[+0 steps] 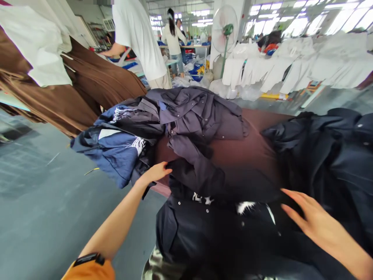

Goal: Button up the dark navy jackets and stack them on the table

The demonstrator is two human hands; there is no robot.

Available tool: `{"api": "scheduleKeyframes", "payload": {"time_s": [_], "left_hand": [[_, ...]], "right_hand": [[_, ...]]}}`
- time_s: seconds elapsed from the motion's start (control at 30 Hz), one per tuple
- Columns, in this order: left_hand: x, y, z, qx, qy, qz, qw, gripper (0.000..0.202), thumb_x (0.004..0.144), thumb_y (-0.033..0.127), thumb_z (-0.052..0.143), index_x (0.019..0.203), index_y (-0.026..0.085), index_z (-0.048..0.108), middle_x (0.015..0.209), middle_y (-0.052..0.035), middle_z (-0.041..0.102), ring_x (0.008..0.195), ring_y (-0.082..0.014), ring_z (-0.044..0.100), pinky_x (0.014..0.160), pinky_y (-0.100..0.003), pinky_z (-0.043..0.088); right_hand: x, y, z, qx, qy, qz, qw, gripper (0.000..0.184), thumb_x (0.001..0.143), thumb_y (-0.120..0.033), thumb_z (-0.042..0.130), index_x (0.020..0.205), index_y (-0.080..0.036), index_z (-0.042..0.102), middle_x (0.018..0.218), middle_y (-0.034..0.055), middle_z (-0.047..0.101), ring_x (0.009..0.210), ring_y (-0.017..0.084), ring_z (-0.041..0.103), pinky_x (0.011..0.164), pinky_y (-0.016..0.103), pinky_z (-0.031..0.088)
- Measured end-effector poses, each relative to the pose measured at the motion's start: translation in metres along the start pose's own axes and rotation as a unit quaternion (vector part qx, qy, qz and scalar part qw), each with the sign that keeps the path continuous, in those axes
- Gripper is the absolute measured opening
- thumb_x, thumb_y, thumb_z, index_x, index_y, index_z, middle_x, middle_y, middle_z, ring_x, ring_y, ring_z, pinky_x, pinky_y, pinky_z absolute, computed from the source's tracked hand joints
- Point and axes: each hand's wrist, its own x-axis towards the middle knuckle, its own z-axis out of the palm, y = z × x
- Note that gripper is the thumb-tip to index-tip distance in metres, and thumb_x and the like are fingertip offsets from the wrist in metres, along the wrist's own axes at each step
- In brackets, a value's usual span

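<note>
My left hand (155, 173) reaches forward and its fingers pinch the edge of a black garment (198, 175) that lies on a dark brown table (256, 151). My right hand (305, 216) rests with fingers stretched flat on another black garment (221, 233) spread in front of me, with snap buttons and white print. Beyond my hands lies a heap of dark grey jackets (198, 112). Left of it sits a pile of navy garments (113, 147) with white print.
A mound of black clothes (329, 155) fills the table's right side. Brown fabric (72, 89) with a white cloth (37, 46) hangs at the left. A person in a white shirt (136, 39) stands behind. A standing fan (225, 27) and white garments (305, 62) are at the back.
</note>
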Motion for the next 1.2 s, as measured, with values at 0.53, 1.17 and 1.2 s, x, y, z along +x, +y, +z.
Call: {"api": "scheduleKeyframes", "payload": {"time_s": [0.53,1.17,1.2], "left_hand": [[-0.049,0.119,-0.082,-0.453,0.291,0.189,0.822,0.027,0.079,0.04,0.074,0.08,0.018,0.059,0.052,0.0023,0.065,0.046,-0.0144,0.064,0.058,-0.024,0.052],[0.065,0.037,0.024,0.034,-0.053,0.099,0.993,0.047,0.081,0.035,0.062,0.124,0.016,0.065,0.128,-0.0172,0.069,0.115,-0.033,0.067,0.099,-0.037,0.05],[0.066,0.036,0.028,-0.019,-0.065,0.084,0.994,0.047,0.081,0.037,0.063,0.123,0.016,0.066,0.124,-0.0167,0.07,0.111,-0.0317,0.069,0.095,-0.036,0.052]], "right_hand": [[0.089,-0.04,0.014,-0.144,-0.065,0.099,0.982,0.028,0.099,-0.033,0.048,0.086,-0.02,0.069,0.082,0.0088,0.073,0.072,0.023,0.067,0.06,0.032,0.041],[0.02,0.03,0.043,-0.165,-0.097,0.053,0.98,0.047,0.093,-0.04,0.049,0.13,-0.014,0.06,0.125,0.0155,0.067,0.105,0.033,0.068,0.086,0.047,0.056],[0.007,0.033,0.054,-0.177,-0.102,0.065,0.977,0.048,0.091,-0.038,0.05,0.131,-0.013,0.059,0.127,0.0169,0.066,0.108,0.034,0.066,0.088,0.048,0.055]]}}
